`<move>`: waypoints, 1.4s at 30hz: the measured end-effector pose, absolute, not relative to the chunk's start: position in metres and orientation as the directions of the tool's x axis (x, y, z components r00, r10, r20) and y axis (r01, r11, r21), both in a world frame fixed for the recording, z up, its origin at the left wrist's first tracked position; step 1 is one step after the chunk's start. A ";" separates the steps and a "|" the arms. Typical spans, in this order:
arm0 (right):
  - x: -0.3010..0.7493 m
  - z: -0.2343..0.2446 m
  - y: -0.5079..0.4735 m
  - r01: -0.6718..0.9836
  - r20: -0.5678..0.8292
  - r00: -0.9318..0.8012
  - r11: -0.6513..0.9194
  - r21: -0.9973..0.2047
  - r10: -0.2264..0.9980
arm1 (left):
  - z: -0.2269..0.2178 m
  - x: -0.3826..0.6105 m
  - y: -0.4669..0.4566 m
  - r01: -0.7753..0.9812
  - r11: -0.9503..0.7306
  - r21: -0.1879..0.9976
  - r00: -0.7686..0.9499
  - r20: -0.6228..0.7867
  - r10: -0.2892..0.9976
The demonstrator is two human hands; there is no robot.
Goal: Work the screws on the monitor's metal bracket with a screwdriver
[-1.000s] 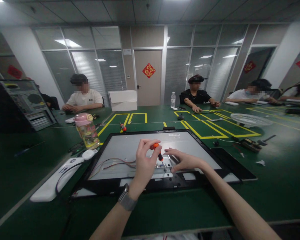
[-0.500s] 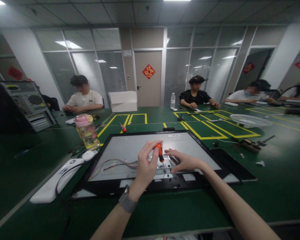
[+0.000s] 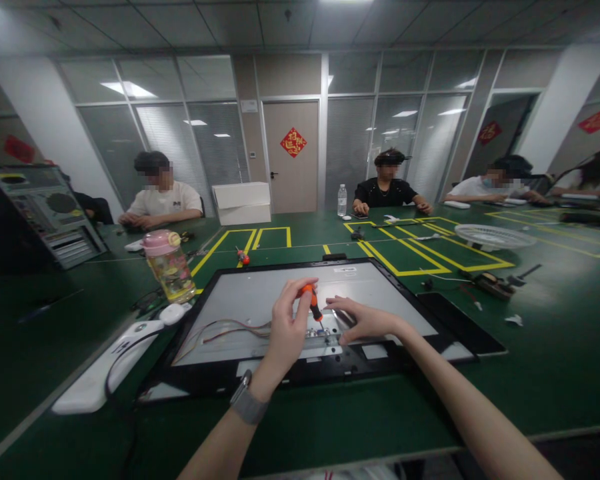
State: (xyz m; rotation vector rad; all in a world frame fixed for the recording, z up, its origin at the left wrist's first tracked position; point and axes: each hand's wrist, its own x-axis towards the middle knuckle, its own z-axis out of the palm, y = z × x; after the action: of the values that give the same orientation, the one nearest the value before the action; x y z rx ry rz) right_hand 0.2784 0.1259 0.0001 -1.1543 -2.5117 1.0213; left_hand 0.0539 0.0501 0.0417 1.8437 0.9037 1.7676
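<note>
My left hand [image 3: 289, 323], a watch on its wrist, is closed around the handle of an orange and black screwdriver [image 3: 313, 301]. The screwdriver leans, its tip down at a small metal bracket with connectors [image 3: 325, 333] on the back of a flat display panel [image 3: 230, 293]. My right hand [image 3: 367, 321] lies low over the panel just right of the bracket, fingers spread and thumb apart, touching near the bracket's edge. Thin wires [image 3: 220, 325] run left from the bracket across the panel. The panel lies flat in its black frame, and my left hand hides part of it.
Left of the panel are a white power strip [image 3: 107, 367] with a black cable and a pink-lidded bottle [image 3: 169, 267]. A dark flat plate [image 3: 463, 323] lies at right. An open computer case [image 3: 45, 213] stands far left. Several people sit across the green table.
The screwdriver in my left hand tilts more, its handle leaning further left. My right hand stays about the same on the panel. The whole view has shifted slightly.
</note>
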 end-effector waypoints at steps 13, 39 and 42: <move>0.278 0.000 0.126 0.587 -0.090 -0.680 0.468 -0.661 0.728 | 0.044 0.050 0.054 0.110 -0.653 0.749 -0.114 0.662 0.741; 0.277 0.003 0.125 0.608 -0.119 -0.671 0.451 -0.653 0.732 | 0.040 0.047 0.063 0.046 -0.542 0.839 -0.206 0.539 0.817; 0.277 0.004 0.124 0.608 -0.118 -0.671 0.452 -0.653 0.732 | 0.039 0.047 0.063 0.028 -0.545 0.838 -0.213 0.538 0.816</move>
State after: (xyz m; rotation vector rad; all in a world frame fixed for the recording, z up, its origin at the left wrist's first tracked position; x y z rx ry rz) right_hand 0.2770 0.1244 0.0037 -1.1745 -2.5189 1.0196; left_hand 0.0470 0.0635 0.0394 1.4851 1.0116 1.8156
